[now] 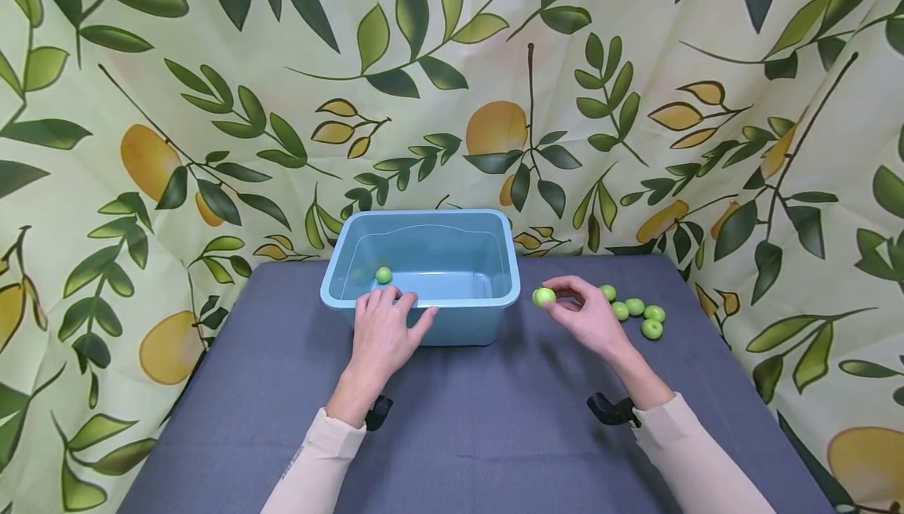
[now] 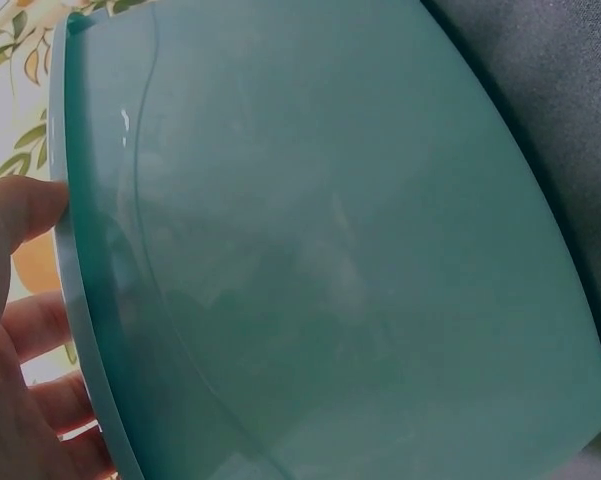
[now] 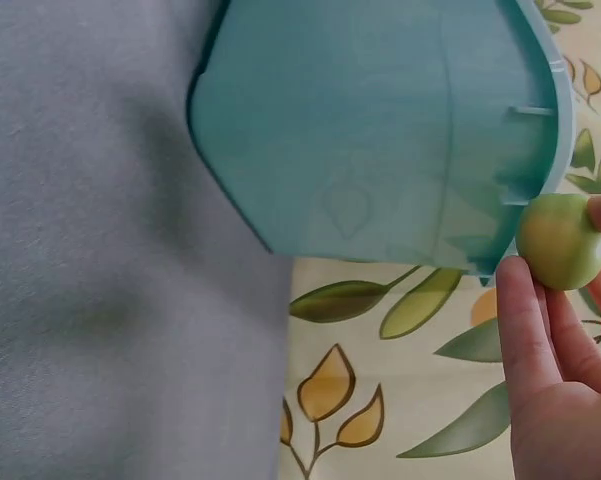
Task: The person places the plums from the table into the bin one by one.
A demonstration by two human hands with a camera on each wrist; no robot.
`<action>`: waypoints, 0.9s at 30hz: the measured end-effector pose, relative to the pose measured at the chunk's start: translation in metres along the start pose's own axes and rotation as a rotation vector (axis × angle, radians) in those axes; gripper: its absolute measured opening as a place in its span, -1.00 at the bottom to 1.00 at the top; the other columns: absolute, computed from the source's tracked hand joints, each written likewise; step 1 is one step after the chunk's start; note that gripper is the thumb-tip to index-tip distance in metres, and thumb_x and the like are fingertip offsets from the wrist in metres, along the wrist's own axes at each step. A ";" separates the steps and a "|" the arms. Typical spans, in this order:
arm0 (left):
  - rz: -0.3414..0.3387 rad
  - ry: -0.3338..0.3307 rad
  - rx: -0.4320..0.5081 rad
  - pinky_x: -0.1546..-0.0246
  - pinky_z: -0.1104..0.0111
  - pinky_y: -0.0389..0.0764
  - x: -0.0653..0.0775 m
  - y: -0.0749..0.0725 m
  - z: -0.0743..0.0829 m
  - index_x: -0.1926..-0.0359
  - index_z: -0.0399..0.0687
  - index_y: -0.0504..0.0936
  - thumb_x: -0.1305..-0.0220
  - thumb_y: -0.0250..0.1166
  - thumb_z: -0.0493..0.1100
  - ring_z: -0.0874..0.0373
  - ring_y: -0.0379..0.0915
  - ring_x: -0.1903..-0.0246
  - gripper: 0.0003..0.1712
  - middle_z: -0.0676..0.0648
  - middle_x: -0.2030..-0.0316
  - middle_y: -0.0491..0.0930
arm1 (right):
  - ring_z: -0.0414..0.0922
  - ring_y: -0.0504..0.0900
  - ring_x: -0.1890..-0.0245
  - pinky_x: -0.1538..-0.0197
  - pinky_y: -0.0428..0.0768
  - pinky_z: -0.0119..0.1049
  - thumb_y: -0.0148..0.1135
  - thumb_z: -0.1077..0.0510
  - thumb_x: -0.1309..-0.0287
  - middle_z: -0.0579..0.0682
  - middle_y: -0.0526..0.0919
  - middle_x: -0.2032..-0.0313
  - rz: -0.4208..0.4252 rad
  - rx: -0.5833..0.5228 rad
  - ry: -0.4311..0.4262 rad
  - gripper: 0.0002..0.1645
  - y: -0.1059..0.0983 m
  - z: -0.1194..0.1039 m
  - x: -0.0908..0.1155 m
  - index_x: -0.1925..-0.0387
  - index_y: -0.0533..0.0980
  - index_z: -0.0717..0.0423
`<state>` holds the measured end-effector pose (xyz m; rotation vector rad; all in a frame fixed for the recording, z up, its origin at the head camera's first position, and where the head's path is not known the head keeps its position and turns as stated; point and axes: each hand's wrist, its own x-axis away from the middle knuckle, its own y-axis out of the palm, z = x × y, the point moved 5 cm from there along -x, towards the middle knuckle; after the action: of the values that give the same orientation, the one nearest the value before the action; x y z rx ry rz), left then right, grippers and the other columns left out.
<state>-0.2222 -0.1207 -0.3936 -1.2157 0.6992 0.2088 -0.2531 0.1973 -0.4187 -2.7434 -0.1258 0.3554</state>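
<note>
A softly creased cloth (image 1: 424,129) rises behind and to both sides, printed with green leaves and orange fruit shapes on cream. Before it spreads the counter (image 1: 487,435), covered in matte, fine-grained grey-blue fabric. On that stands the tub (image 1: 459,327), smooth blue plastic, rectangular with rounded corners, a rolled rim and walls tapering towards the base. Cream sleeves (image 1: 321,451) end at the wrists, close to curved black bands (image 1: 611,410). The left hand (image 1: 384,333) rests at the tub's near rim, fingers spread and loosely bent over it, thumb apart, gripping no fruit. The right hand (image 1: 592,324) hovers just right of the tub, its fingers nearly closed, pinching a round, smooth, pale green fruit (image 3: 560,242) by its sides. Another green ball (image 1: 384,275) lies inside the tub, towards the left. Five more little globes (image 1: 635,307) cluster on the counter beyond the right hand.
</note>
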 end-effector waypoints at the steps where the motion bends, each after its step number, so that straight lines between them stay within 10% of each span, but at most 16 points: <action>1: 0.000 0.000 0.000 0.05 -0.02 0.43 0.000 0.000 0.000 0.18 -0.10 0.77 -0.27 0.39 0.17 -0.15 0.47 0.26 -0.58 -0.16 0.28 0.58 | -0.09 0.60 0.02 0.00 0.59 -0.48 0.39 0.17 -0.27 0.16 0.62 -0.03 0.001 -0.001 -0.004 -0.54 0.000 -0.002 -0.001 -0.12 0.56 0.31; 27: -0.001 0.005 -0.010 0.05 -0.02 0.43 0.001 0.000 0.000 0.19 -0.10 0.75 -0.28 0.38 0.17 -0.14 0.46 0.27 -0.58 -0.15 0.29 0.56 | -0.16 0.60 0.03 -0.03 0.59 -0.47 0.40 0.19 -0.25 0.17 0.62 -0.02 0.051 -0.067 -0.091 -0.57 0.009 -0.035 -0.016 -0.11 0.57 0.26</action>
<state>-0.2215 -0.1207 -0.3941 -1.2260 0.7028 0.2085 -0.2588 0.1749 -0.3866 -2.8005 -0.0937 0.4989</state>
